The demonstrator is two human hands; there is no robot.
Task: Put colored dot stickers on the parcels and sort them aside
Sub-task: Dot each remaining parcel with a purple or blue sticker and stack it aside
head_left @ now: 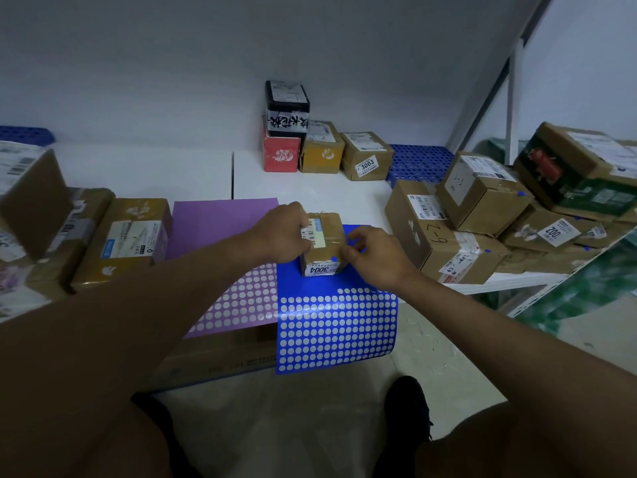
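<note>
A small brown parcel (322,244) marked 3004 is sat on the blue sticker sheet (336,326), mid-counter (310,188). It's gripped on its left side by the left hand (281,232), fingers curled round the labelled top. The right hand (374,255) is held against the parcel's right edge with fingers (351,251) pinched together – whether a sticker is pinched there can't be told. A blue dot (333,259) is already stuck near the parcel's front edge. A purple sheet (224,232) is laid just left, with dotted boxes (482,215) piled off to the right.
</note>
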